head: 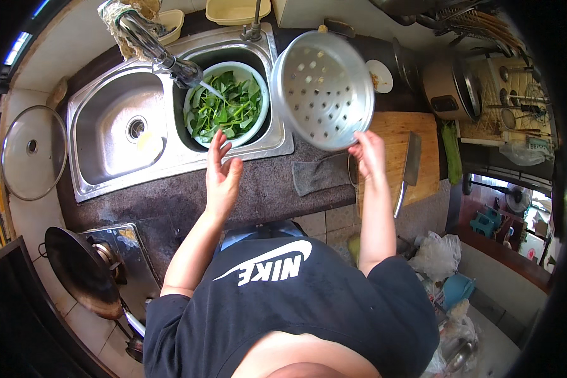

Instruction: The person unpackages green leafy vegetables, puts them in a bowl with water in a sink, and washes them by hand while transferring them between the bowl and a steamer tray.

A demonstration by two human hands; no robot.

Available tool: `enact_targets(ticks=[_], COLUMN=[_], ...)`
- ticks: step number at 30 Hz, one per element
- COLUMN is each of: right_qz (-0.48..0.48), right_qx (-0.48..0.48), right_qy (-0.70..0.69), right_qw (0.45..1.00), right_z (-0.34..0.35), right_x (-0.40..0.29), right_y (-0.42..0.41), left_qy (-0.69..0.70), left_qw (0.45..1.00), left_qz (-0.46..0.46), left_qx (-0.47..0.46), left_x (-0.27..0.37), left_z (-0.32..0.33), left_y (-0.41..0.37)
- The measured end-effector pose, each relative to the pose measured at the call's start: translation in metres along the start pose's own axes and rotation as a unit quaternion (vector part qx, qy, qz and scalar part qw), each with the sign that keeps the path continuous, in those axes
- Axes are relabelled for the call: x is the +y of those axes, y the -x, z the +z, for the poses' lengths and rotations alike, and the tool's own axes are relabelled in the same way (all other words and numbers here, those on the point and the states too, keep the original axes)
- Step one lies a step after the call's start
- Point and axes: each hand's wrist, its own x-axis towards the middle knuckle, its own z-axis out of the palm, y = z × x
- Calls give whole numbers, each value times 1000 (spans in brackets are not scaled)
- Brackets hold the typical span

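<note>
My right hand (369, 150) grips the near rim of a perforated metal steamer pot (314, 94), tilted so that its holed base shows. It is held over the counter just right of the sink. My left hand (223, 167) is empty, fingers apart, in front of the right-hand sink basin (182, 127). In that basin stands a pale round tub (263, 90) full of green leafy vegetables (224, 106). Water runs from the chrome faucet (186, 72) onto the leaves.
A wooden cutting board (382, 141) bears a cleaver (412, 160). Beside it lie a grey cloth (319, 177) and a long green gourd (451, 153). A black wok (82, 274) sits on the stove at left. A glass lid (34, 156) leans on the wall. A rice cooker (446, 90) stands at right.
</note>
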Motion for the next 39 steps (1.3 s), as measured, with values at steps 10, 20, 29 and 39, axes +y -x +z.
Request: enact_targets(ticks=[10,20,29,39], right_qz=[-76,-55,-302,-234], right_qx=[54,57,201,-201], right_qy=[67,132,187,316], right_qw=[993,988,913,897], right_z=[14,21,50,167], right_x=[-44,-40,-44,47], right_y=[-98,-109,-31,14], left_qy=[21,32,34,-46], left_qw=[989,981,976,977], left_qz=[-84,-89,-110,-113], left_qx=[122,170,183,173], left_x=[-19,-24,-41,-48], left_z=[-47,-71,-78,-91], left_y=[18,22,16,-9])
